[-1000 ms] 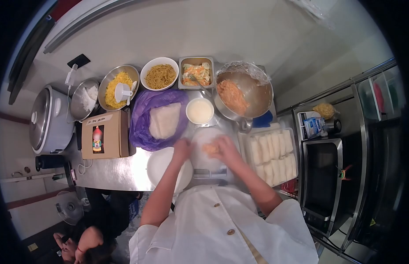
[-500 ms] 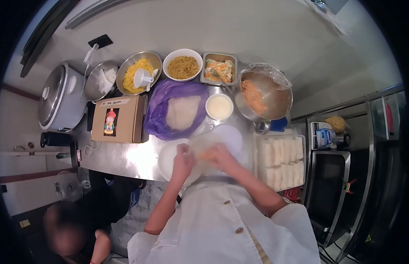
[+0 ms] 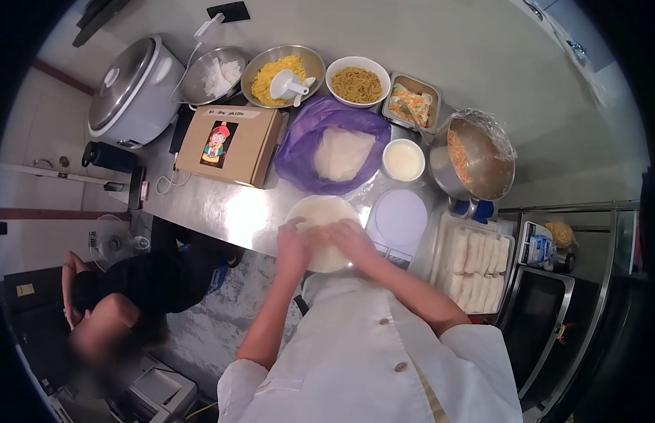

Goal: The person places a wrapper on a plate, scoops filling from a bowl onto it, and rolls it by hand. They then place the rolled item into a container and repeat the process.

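Near the table's front edge is a round white plate [image 3: 326, 206], with a pale spring roll wrapper on it. A blurred orange filling [image 3: 319, 237] shows between my hands. My left hand [image 3: 295, 243] is at the left of the filling, its fingers curled onto the wrapper. From the right, my right hand [image 3: 350, 241] bends its fingers over the wrapper and filling; the fingertips are partly blurred. A white kitchen scale [image 3: 400, 217] stands just right of the plate. Behind the plate, a purple plastic bag [image 3: 293, 161] lies open around a stack of pale wrappers [image 3: 343, 155].
A tray of rolled spring rolls [image 3: 475, 271] stands at the right. Behind are a steel pot [image 3: 491, 173] with orange filling, a small bowl of pale paste [image 3: 403, 161], bowls of noodles [image 3: 357, 86] and yellow food [image 3: 267, 77], and a box [image 3: 193, 144]. A person [image 3: 140, 275] is at left.
The wrapper with filling, held in the air between my hands, is now down on the plate. The scale is no longer covered. The camera view has turned, and the other person has shifted.
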Demonstrator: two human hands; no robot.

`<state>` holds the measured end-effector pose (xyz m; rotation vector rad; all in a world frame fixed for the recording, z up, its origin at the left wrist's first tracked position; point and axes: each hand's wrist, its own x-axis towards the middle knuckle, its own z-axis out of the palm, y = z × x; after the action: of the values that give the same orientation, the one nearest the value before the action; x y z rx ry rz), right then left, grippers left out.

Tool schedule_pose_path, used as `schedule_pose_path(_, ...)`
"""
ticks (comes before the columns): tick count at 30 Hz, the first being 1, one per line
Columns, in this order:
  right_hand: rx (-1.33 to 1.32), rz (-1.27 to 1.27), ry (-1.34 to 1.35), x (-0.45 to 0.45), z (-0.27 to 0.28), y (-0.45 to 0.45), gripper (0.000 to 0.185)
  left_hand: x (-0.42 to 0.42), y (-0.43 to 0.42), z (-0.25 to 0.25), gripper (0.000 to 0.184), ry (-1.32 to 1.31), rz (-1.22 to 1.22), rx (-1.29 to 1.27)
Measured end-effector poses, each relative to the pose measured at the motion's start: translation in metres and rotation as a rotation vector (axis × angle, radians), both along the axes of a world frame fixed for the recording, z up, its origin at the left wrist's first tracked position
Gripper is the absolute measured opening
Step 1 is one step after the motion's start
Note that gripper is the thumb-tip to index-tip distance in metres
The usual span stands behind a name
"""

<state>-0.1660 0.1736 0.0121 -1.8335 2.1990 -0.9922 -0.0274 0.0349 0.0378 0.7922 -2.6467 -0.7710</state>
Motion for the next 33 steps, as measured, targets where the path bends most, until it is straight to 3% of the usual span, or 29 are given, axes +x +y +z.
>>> schedule_pose_path(4, 0.061, 0.006, 0.136, 0.002, -0.005, 0.009, 0.038, -0.011, 0.006, -0.003, 0.021, -0.003, 0.067, -0.013)
schedule_pose_path(6, 0.015, -0.01, -0.194, 0.001, -0.006, 0.006, 0.03, -0.013, 0.005, 0.0, 0.019, -0.019, 0.098, -0.013)
schedule_pose_path(12, -0.01, -0.245, -0.327, 0.001, 0.016, -0.005, 0.012, -0.017, 0.008, 0.005, 0.017, -0.063, 0.111, -0.076)
schedule_pose_path(15, 0.122, -0.191, -0.322, -0.002, 0.008, -0.009, 0.009, -0.015, 0.012, 0.001, 0.012, -0.083, 0.148, -0.039)
schedule_pose_path(19, 0.141, -0.188, -0.356, -0.001, 0.009, -0.011, 0.011, -0.006, 0.013, 0.0, 0.015, -0.088, 0.171, -0.053)
schedule_pose_path(22, -0.028, -0.212, -0.274, 0.002, 0.002, -0.011, 0.013, 0.0, 0.012, -0.001, 0.018, -0.064, 0.194, 0.051)
schedule_pose_path(27, 0.115, -0.086, -0.241, 0.0, -0.001, -0.01, 0.017, -0.003, 0.004, -0.001, 0.022, -0.064, 0.258, 0.07)
schedule_pose_path(33, 0.177, -0.14, -0.303, 0.0, 0.009, -0.007, 0.016, -0.015, -0.002, -0.004, 0.025, -0.136, 0.329, 0.067)
